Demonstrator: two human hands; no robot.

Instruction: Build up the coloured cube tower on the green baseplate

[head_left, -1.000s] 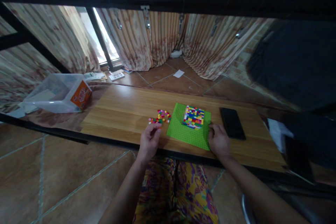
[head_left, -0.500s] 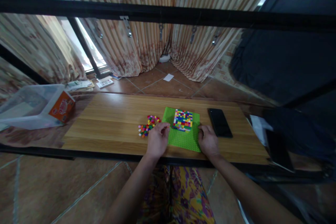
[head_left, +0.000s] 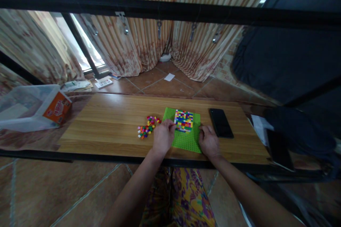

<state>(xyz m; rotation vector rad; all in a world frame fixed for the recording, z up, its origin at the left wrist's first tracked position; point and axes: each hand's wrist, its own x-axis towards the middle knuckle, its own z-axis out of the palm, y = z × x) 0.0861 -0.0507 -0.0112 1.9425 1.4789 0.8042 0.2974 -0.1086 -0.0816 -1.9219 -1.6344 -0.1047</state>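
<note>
A multicoloured block of small toy bricks (head_left: 183,120) stands on the upper part of a green studded baseplate (head_left: 188,142). My left hand (head_left: 163,135) is closed in a pinch at the block's left side, with what looks like a tiny reddish toy brick at its fingertips. My right hand (head_left: 209,141) has its fingers curled at the baseplate's right edge, thumb and forefinger closed on it. Left of my left hand lies a loose pile of small coloured bricks (head_left: 146,130), partly near my knuckles.
A black phone (head_left: 221,123) lies on the wooden table (head_left: 106,124) right of the baseplate. To the far left sits a clear plastic bin (head_left: 32,113) with an orange label. A dark bar (head_left: 149,10) crosses above the table, with metal clips hanging below. Another dark flat device (head_left: 279,149) is at the far right.
My left hand has moved right, from the baseplate's left edge to the side of the brick block. My right hand stays at the right edge. The whole view has shifted slightly.
</note>
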